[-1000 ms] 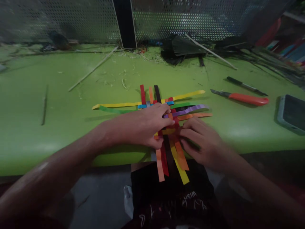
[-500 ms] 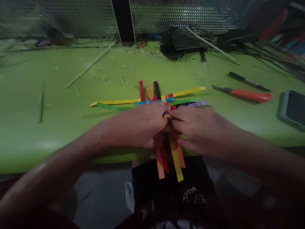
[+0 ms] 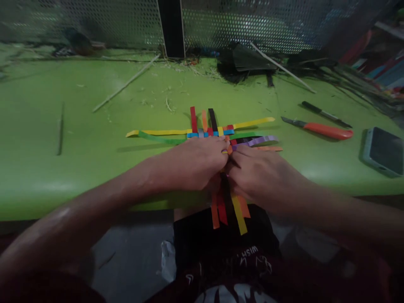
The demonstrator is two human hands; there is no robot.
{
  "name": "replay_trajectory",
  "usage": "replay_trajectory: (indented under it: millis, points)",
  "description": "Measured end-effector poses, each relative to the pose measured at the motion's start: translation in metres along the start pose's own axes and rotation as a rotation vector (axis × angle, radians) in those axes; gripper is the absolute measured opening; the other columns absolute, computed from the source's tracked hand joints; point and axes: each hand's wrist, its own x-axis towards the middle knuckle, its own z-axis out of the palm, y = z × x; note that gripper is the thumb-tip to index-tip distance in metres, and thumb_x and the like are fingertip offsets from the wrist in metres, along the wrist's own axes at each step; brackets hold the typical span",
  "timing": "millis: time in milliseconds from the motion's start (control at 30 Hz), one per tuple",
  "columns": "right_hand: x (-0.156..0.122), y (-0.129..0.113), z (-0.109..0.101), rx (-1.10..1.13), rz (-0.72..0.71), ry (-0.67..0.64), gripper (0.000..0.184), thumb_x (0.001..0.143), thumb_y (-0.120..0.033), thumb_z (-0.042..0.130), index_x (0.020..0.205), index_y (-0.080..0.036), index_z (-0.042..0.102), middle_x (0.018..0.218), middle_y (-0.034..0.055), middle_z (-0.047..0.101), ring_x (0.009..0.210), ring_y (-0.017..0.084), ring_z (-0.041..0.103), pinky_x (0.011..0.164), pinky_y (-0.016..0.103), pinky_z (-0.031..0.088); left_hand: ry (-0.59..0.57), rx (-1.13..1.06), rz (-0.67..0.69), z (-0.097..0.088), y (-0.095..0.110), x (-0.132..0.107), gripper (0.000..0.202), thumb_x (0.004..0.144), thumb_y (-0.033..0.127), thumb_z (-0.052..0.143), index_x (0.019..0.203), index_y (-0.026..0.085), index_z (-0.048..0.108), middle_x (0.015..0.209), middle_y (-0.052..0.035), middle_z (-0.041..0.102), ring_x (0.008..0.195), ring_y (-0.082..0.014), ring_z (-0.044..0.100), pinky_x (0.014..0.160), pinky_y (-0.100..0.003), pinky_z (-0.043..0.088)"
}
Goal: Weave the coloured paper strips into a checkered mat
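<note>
A piece of woven coloured strips (image 3: 211, 132) lies near the front edge of the green table, its loose ends sticking out on all sides. My left hand (image 3: 198, 162) lies over its left part, fingers curled onto the weave. My right hand (image 3: 259, 170) pinches at its right side, knuckles close to the left fingertips. Both hands are closed on the strips; the exact pinch points are hidden beneath the fingers. A yellow strip (image 3: 240, 214) and red, orange and black ones hang over the table edge towards my lap. A purple strip (image 3: 263, 139) points out to the right.
Right of the weave lie a red-handled knife (image 3: 328, 129), a black pen-like tool (image 3: 325, 113) and a phone (image 3: 386, 151). Thin sticks (image 3: 126, 83) and dark scraps (image 3: 243, 63) lie towards the back, before a perforated panel (image 3: 252, 25).
The view has shifted slightly. My hands have drawn closer together over the weave, and an orange strip end now shows beyond my right hand.
</note>
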Motion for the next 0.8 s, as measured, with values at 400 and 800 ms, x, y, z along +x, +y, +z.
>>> replay_trajectory:
  millis: [400,800]
  points:
    - [-0.02,0.038,0.01,0.512,-0.047,0.132,0.018,0.094,-0.009,0.056,0.1,-0.016,0.072,0.101,0.0098,0.073,0.099,0.023,0.067,0.087,0.038,0.057,-0.073,-0.029,-0.003,-0.013,-0.006,0.007,0.021,0.087,0.03,0.068,0.106,0.021,0.07,0.114,-0.009,0.067,0.102,-0.0262,0.066,0.083,-0.034,0.051]
    - [-0.053,-0.006,0.04,0.481,0.085,0.441,0.024,0.095,-0.01,0.056,0.114,-0.017,0.069,0.109,0.0115,0.072,0.107,0.025,0.065,0.092,0.046,0.058,0.002,-0.121,0.083,-0.002,-0.01,-0.012,0.032,0.101,0.029,0.059,0.132,0.023,0.066,0.152,-0.0144,0.052,0.146,-0.0282,0.045,0.119,-0.05,0.039]
